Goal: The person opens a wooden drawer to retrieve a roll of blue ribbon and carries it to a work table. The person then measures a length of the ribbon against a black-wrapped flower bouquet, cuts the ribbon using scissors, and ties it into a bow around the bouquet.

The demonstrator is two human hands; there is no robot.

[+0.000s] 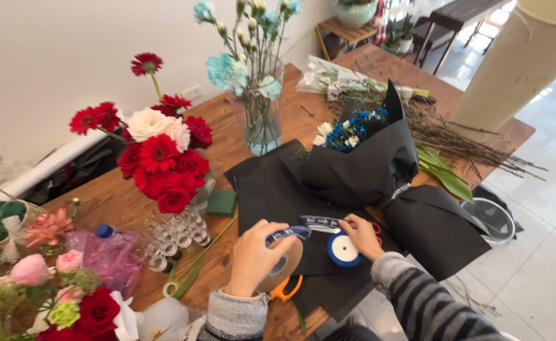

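Both hands pinch the ribbon [316, 224]: left hand [256, 256] hides most of the scissors [285, 289], right hand [361, 235] half covers the spool [343, 250].

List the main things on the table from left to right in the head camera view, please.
Pink rose → red and white flower arrangement → left hand → glass vase of pale blue flowers → blue ribbon spool → black-wrapped bouquet → bundle of bare twigs.
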